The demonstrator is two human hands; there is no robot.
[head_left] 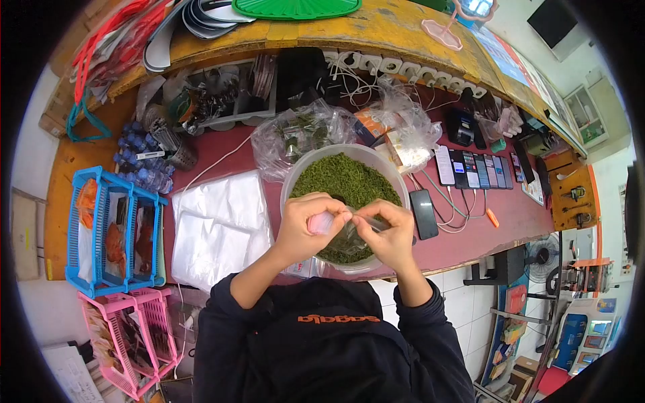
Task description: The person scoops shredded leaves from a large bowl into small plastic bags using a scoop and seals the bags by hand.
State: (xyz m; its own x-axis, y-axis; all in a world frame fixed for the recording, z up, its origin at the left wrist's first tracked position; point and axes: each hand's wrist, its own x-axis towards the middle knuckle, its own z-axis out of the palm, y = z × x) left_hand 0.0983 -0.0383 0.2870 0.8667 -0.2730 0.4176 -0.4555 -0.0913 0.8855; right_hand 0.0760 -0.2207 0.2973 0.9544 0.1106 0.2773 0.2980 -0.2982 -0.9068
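Both hands meet over a round translucent tub [293,176] filled with finely shredded green plant material [346,176]. My left hand [312,220] is closed, its fingertips pinching the edge of a small clear plastic bag [349,240]. Something pale pink shows within its curled fingers; I cannot make out whether it is an object. My right hand [390,235] pinches the same bag from the other side, thumb and forefinger close to the left fingertips. The bag hangs between the hands, with green showing in or through it.
Left of the tub lie stacked clear plastic bags [218,225], beside a blue basket [101,269]. Behind the tub is a crumpled plastic bag [302,131]. A dark phone [423,213] lies right, near several charging phones [474,171] with cables. A yellow shelf [302,35] overhangs the back.
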